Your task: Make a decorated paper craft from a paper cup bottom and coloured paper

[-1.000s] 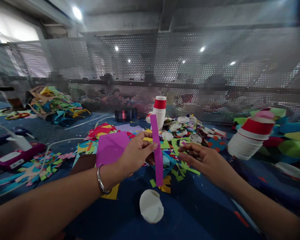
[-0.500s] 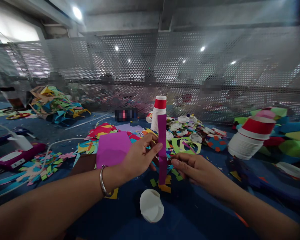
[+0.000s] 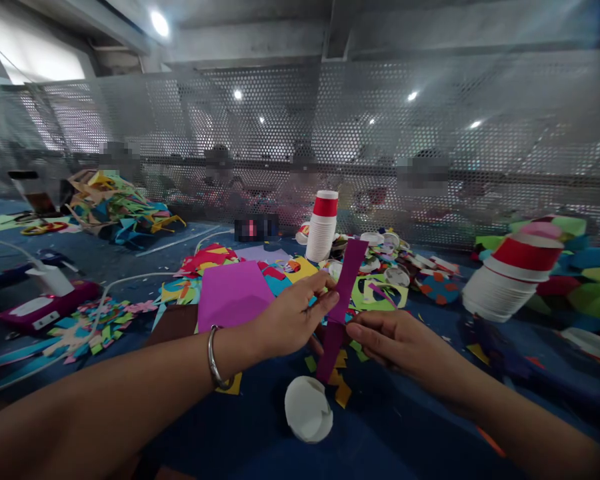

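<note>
A narrow purple paper strip point(image 3: 349, 277) stands up between my hands, leaning right at its top, with a crease partway down. My left hand point(image 3: 293, 313), a silver bangle at its wrist, pinches the strip's left side. At the crease, the closed fingers of my right hand point(image 3: 397, 337) grip the strip's right edge; their tips are partly hidden. Below the strip, a white paper cup piece point(image 3: 309, 409) lies on the blue table surface point(image 3: 380, 433). Beyond my left hand is a purple paper sheet point(image 3: 235, 293).
Red-and-white paper cups stand in a tall stack point(image 3: 323, 230) behind the strip and a tilted stack point(image 3: 511, 277) at right. Colored paper scraps point(image 3: 117, 207) pile up at far left. A magenta power strip point(image 3: 50, 307) with a white cable lies nearer. Perforated metal panels point(image 3: 280, 133) rise behind.
The purple strip has tilted, its top swinging right and its lower end left, and it now shows a crease. My right fingers have come against its edge. The view has shifted slightly.
</note>
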A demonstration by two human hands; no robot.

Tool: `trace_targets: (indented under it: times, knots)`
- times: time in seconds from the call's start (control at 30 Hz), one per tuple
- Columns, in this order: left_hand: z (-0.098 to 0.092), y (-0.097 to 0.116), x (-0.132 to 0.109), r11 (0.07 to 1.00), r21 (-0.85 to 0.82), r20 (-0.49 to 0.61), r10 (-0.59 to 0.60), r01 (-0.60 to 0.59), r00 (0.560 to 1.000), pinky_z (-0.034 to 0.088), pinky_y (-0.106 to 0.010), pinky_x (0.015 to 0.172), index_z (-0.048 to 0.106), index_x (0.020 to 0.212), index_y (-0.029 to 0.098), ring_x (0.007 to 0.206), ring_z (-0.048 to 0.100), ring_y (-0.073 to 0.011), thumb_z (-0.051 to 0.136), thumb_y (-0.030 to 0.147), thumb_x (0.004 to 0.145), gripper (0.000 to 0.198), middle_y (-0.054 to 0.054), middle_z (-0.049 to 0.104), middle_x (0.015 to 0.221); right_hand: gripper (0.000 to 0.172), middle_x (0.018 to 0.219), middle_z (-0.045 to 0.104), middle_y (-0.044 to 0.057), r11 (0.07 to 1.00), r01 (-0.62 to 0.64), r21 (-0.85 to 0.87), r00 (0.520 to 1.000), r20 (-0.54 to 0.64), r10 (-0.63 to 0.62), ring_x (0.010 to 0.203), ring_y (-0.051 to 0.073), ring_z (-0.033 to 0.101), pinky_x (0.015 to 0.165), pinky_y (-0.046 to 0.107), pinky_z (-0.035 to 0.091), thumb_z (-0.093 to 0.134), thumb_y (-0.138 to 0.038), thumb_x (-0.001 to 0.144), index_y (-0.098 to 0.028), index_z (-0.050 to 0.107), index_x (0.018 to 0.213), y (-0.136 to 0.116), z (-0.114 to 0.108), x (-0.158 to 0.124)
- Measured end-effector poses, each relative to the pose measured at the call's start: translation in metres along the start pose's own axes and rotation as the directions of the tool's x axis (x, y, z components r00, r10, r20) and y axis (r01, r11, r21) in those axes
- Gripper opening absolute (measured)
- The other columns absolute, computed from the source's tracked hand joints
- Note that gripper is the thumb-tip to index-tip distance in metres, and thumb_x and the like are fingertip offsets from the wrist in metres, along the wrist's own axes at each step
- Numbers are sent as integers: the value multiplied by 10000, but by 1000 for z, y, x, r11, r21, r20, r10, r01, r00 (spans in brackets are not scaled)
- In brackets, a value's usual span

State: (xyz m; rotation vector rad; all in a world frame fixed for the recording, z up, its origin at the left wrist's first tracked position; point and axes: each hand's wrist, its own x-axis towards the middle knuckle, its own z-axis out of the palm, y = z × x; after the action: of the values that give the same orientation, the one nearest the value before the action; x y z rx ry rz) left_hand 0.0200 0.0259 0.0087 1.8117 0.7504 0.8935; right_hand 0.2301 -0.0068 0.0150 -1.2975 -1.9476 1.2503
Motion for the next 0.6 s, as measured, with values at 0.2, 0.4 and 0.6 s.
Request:
trace_targets:
  times: [0.2, 0.4, 0.6]
  knots:
    - [-2, 0, 3, 998, 56, 4, 8, -8, 1000, 517, -213, 404, 478, 1033, 233, 469, 544, -55, 448, 492, 968, 269, -2, 529, 968, 444, 594, 323, -84, 1000, -3, 10, 1000, 10, 3, 512, 84, 245, 460, 257, 161, 545, -609, 936, -197, 524, 774, 2, 1, 3]
    - [-1, 4, 2, 995, 99, -25, 6, -4, 1000, 527, -255, 493, 548, 1061, 225, 527, 591, -98, 476, 473, 958, 279, -40, 616, 978, 432, 603, 326, -82, 1000, -14, 13, 1000, -4, 14, 525, 85, 249, 472, 263, 169, 575, -583, 929, -198, 496, 749, 0, 2, 2]
    - [0, 6, 0, 997, 68, 12, -23, 22, 1000, 461, -188, 399, 535, 1056, 240, 461, 581, -69, 471, 520, 940, 310, -31, 596, 1010, 481, 598, 334, -75, 999, -6, -42, 1000, -16, 6, 538, 96, 262, 496, 270, 187, 570, -607, 917, -210, 435, 680, -1, 3, 0]
